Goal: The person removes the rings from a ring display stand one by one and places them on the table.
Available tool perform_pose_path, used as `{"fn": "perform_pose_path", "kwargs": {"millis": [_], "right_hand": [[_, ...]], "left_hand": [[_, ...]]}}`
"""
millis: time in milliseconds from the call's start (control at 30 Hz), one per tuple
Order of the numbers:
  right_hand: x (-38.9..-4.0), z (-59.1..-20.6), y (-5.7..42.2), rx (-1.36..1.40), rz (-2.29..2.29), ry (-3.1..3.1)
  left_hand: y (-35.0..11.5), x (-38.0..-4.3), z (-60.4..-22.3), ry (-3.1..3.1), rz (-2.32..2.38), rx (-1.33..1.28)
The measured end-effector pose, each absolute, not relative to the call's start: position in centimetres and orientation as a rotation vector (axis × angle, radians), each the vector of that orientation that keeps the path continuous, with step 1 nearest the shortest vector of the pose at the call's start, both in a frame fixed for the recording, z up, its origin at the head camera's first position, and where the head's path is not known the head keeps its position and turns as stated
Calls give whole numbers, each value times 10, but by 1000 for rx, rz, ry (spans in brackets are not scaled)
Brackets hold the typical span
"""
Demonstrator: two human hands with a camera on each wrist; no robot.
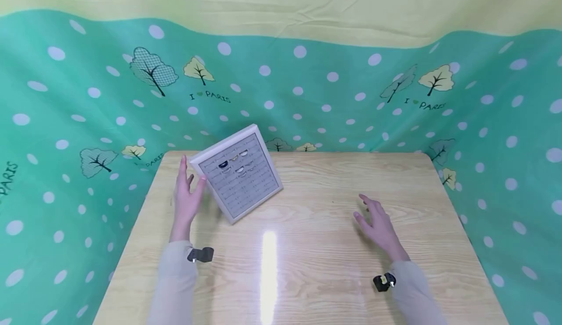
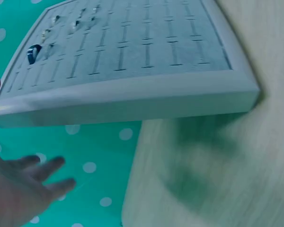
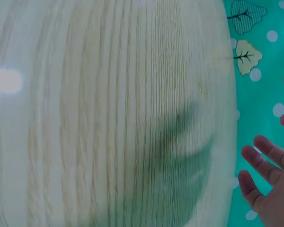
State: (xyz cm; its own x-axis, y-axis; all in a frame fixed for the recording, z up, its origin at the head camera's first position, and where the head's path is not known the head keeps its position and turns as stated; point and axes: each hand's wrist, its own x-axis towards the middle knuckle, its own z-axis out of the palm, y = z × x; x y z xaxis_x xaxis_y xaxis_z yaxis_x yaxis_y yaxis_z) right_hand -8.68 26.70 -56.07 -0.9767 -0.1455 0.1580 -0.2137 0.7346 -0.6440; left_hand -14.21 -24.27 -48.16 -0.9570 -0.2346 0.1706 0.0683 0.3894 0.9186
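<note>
A ring display tray (image 1: 246, 199) with a white frame and grey slotted lining leans at a slant on the left half of the table. Several rings sit in its upper slots, among them a dark ring (image 1: 223, 164); the left wrist view shows that same dark ring (image 2: 33, 54) near the tray's corner. My left hand (image 1: 186, 202) is beside the tray's upper left corner, fingers spread and relaxed, the thumb right at the frame (image 2: 132, 90). Over the right half of the table hovers my right hand (image 1: 381, 226), fingers loosely bent and holding nothing.
The light wood table (image 1: 325, 247) carries a bright light reflection in front of the tray. A green dotted curtain (image 1: 333, 115) with printed trees hangs along the table's back and sides. Each wrist wears a small black camera, such as the left camera (image 1: 202, 254).
</note>
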Motion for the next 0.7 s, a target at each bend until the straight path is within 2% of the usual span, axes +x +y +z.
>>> {"fn": "perform_pose_path", "kwargs": {"millis": [133,300,700], "right_hand": [[-84,-559,256,301,1130,-2833],[-85,-558,237,322,1184,-2826],[-100,-561,163,459,1504,-2748]], "left_hand": [[-241,-147,-475,-2244,-1755,59],[-239,-148,-476,-2137,-1873,107],[-244,-151,-482,-2030,-1951,16]]}}
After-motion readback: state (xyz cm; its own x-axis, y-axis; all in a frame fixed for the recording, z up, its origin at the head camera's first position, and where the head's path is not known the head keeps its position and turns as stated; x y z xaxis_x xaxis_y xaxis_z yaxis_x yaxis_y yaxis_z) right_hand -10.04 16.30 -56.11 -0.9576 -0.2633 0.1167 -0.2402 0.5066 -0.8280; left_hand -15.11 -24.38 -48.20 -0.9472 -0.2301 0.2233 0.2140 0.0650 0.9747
